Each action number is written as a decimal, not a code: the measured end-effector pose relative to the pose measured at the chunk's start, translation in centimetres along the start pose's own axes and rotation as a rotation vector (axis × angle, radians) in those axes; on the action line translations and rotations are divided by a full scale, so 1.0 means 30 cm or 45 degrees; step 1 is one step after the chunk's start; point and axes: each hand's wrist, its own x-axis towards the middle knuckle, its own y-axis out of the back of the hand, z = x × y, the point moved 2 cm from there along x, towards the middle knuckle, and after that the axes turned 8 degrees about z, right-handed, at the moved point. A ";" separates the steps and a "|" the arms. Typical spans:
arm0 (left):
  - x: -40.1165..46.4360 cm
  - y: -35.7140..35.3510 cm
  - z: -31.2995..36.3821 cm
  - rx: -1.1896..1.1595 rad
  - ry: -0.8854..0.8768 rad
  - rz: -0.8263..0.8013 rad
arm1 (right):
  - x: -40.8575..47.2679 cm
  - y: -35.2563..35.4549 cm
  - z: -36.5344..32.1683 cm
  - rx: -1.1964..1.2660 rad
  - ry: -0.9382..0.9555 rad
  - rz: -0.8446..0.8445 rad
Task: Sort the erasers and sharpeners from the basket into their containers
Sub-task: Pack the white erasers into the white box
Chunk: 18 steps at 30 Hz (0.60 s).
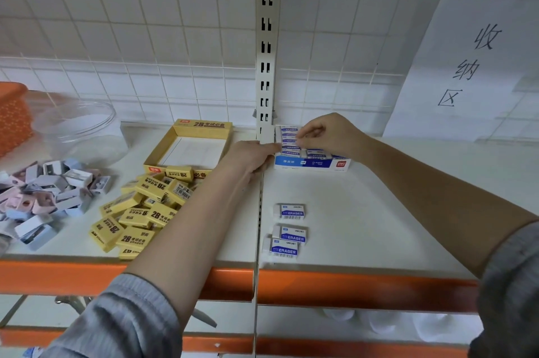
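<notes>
A blue-and-white cardboard eraser box [311,163] sat at the back of the smooth white shelf [379,211], its rows packed with paper-sleeved white erasers. The right hand [326,131] curled its grip over the box, fingertips pinching a blue-sleeved eraser [289,140] in the left row. The left hand [250,157] lay with straight fingers pressed against the box's left end. Three loose blue-sleeved erasers [288,230] lay nearer the shelf edge. Left of them were a yellow eraser pile [143,211], an open yellow carton [189,147], pastel blocky sharpeners [43,194], a clear plastic jar [81,130] and an orange mesh basket [13,115].
</notes>
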 end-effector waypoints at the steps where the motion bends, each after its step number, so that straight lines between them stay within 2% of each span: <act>1: -0.002 -0.003 -0.003 -0.027 -0.005 -0.004 | -0.002 -0.006 -0.001 0.017 -0.003 -0.011; 6: -0.015 -0.021 0.019 -0.083 -0.194 0.120 | -0.002 -0.013 -0.014 -0.001 0.034 -0.084; 12: -0.021 -0.027 0.024 -0.100 -0.154 0.080 | -0.016 -0.020 -0.021 -0.004 0.064 -0.097; 18: 0.006 -0.013 0.009 -0.150 0.202 -0.082 | -0.004 0.000 -0.043 0.032 -0.114 -0.196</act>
